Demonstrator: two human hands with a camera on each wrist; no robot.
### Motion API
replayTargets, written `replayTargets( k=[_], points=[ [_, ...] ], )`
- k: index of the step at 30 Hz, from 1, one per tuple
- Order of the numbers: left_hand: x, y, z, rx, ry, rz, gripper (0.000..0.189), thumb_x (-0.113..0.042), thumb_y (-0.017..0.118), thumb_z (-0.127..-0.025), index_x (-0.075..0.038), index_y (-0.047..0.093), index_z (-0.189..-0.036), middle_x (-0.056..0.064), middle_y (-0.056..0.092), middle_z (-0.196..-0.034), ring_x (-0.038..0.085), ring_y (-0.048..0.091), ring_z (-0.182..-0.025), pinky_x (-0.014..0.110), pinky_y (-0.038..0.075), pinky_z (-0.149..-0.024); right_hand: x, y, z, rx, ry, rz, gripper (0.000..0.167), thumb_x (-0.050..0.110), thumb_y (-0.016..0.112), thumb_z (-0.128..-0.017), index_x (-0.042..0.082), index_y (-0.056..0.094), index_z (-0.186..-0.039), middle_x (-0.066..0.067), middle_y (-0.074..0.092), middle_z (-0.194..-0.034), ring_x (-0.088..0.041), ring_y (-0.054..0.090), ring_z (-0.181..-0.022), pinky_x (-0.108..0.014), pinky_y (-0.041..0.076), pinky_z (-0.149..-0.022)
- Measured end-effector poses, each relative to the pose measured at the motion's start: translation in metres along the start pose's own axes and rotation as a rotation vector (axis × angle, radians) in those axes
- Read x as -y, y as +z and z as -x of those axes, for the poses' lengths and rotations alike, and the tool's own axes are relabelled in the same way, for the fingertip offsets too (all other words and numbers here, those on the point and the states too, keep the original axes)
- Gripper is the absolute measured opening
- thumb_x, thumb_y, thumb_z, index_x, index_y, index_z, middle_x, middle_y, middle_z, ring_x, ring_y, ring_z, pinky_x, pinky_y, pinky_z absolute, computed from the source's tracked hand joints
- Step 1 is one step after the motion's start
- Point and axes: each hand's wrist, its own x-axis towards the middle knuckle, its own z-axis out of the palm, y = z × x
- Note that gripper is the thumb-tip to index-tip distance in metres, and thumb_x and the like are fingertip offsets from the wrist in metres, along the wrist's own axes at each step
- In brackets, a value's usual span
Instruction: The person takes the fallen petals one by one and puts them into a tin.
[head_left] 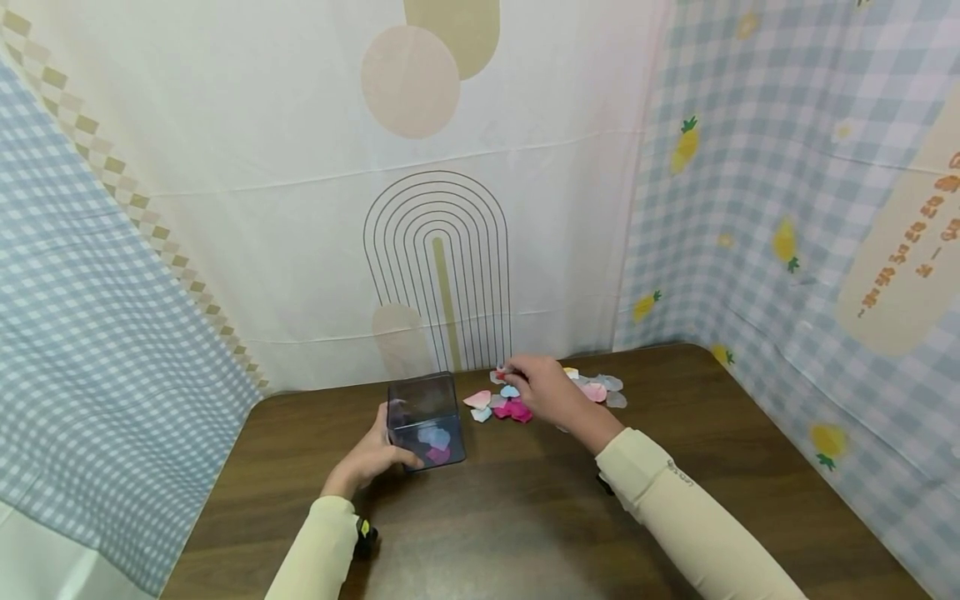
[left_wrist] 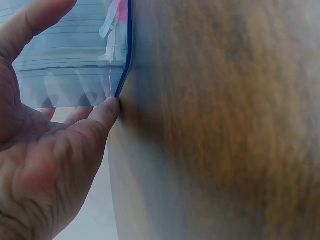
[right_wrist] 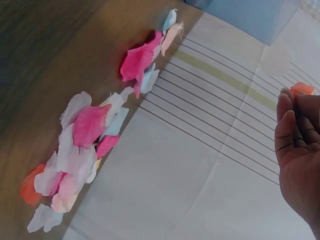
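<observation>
My left hand [head_left: 372, 452] grips a clear bluish plastic box [head_left: 423, 398] by its left side, with the thumb along the near edge. Through the box show a pale blue petal [head_left: 433, 436] and a magenta petal [head_left: 438, 455]. In the left wrist view, a fingertip presses the lower corner of the box [left_wrist: 60, 82]. My right hand [head_left: 546, 387] is raised over the loose petals, pinching an orange-red petal [right_wrist: 302, 89] between thumb and fingertips. Below it, magenta petals [head_left: 514, 409] lie on the table, beside a pale peach petal [head_left: 477, 400].
A wooden table [head_left: 487, 533] carries the petals near its back edge. Another cluster of pink and white petals [right_wrist: 70, 152] lies farther right. A white patterned cloth [head_left: 315, 275] hangs behind, with a checked pineapple cloth [head_left: 757, 167] at the right.
</observation>
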Motion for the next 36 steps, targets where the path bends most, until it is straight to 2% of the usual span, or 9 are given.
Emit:
replayTargets(
  k=[7, 12, 18, 22, 29, 36],
  points=[
    [-0.001, 0.000, 0.000, 0.006, -0.001, 0.004, 0.118, 0.001, 0.090, -0.063, -0.018, 0.020, -0.156, 0.020, 0.051, -0.145, 0.032, 0.059, -0.127, 0.051, 0.042, -0.116, 0.000, -0.001, 0.000, 0.008, 0.005, -0.029, 0.010, 0.013, 0.067, -0.105, 0.014, 0.069, -0.095, 0.000, 0.071, -0.086, -0.009, 0.052, -0.070, -0.023, 0.045, -0.063],
    [-0.001, 0.000, 0.001, 0.018, 0.003, 0.018, 0.118, 0.002, 0.090, -0.064, -0.017, 0.020, -0.156, 0.020, 0.052, -0.145, 0.033, 0.061, -0.125, 0.045, 0.047, -0.110, 0.003, 0.004, -0.006, 0.017, -0.006, -0.046, 0.008, 0.015, 0.068, -0.104, 0.014, 0.073, -0.098, -0.003, 0.078, -0.095, -0.009, 0.056, -0.074, -0.025, 0.050, -0.069],
    [-0.001, 0.000, 0.001, 0.016, 0.002, 0.019, 0.117, 0.002, 0.090, -0.064, -0.017, 0.020, -0.156, 0.020, 0.052, -0.144, 0.032, 0.061, -0.125, 0.045, 0.047, -0.110, 0.018, 0.017, -0.020, 0.054, -0.026, -0.045, 0.008, 0.014, 0.069, -0.103, 0.013, 0.077, -0.103, -0.004, 0.080, -0.103, -0.012, 0.065, -0.084, -0.031, 0.057, -0.080],
    [-0.002, 0.001, 0.002, 0.011, 0.002, 0.012, 0.117, 0.002, 0.090, -0.064, -0.017, 0.020, -0.156, 0.019, 0.050, -0.145, 0.030, 0.060, -0.125, 0.047, 0.045, -0.112, 0.032, 0.026, -0.029, 0.099, -0.027, -0.044, 0.010, 0.016, 0.067, -0.105, 0.013, 0.076, -0.103, -0.003, 0.078, -0.103, -0.011, 0.065, -0.087, -0.032, 0.057, -0.081],
    [-0.002, 0.000, 0.002, 0.035, 0.013, 0.037, 0.118, 0.003, 0.089, -0.066, -0.014, 0.017, -0.157, 0.021, 0.048, -0.148, 0.031, 0.061, -0.125, 0.036, 0.049, -0.104, 0.053, 0.045, -0.044, 0.159, -0.058, 0.022, 0.017, 0.020, 0.065, -0.107, 0.013, 0.070, -0.093, 0.000, 0.066, -0.089, -0.013, 0.052, -0.079, -0.030, 0.046, -0.074],
    [-0.003, 0.000, 0.002, 0.046, 0.011, 0.045, 0.117, 0.004, 0.087, -0.067, -0.013, 0.016, -0.158, 0.022, 0.047, -0.150, 0.032, 0.061, -0.126, 0.030, 0.049, -0.100, 0.065, 0.070, -0.058, 0.238, -0.064, 0.031, 0.017, 0.020, 0.062, -0.108, 0.016, 0.070, -0.094, 0.001, 0.070, -0.095, -0.012, 0.054, -0.081, -0.028, 0.047, -0.075]
  ],
)
